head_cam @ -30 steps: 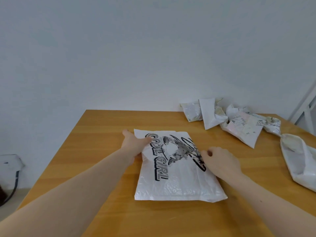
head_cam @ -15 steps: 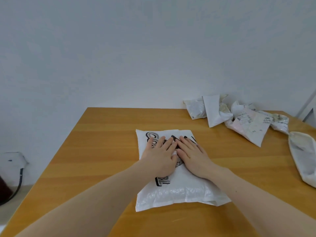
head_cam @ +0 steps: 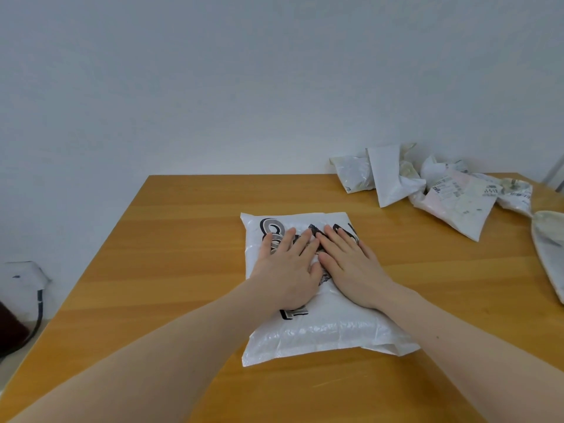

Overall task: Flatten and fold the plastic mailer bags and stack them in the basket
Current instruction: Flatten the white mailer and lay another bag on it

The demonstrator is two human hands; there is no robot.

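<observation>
A white plastic mailer bag [head_cam: 323, 334] with black printed lettering lies flat in the middle of the wooden table [head_cam: 171, 254]. My left hand [head_cam: 287, 270] and my right hand [head_cam: 348, 264] rest palm down side by side on its upper half, fingers spread and pointing away from me. Both hands press on the bag and hold nothing. The print is mostly hidden under my hands. No basket is in view.
Several crumpled white mailer bags [head_cam: 439, 190] are heaped at the far right of the table, against the wall. Another white bag [head_cam: 549, 251] lies at the right edge. Off the table's left side, on the floor, sit a dark cable [head_cam: 38, 309] and a white object [head_cam: 21, 276].
My hands left the bag's left and right edges and came together flat on its middle. Over the last half second they have stayed there, pressing down.
</observation>
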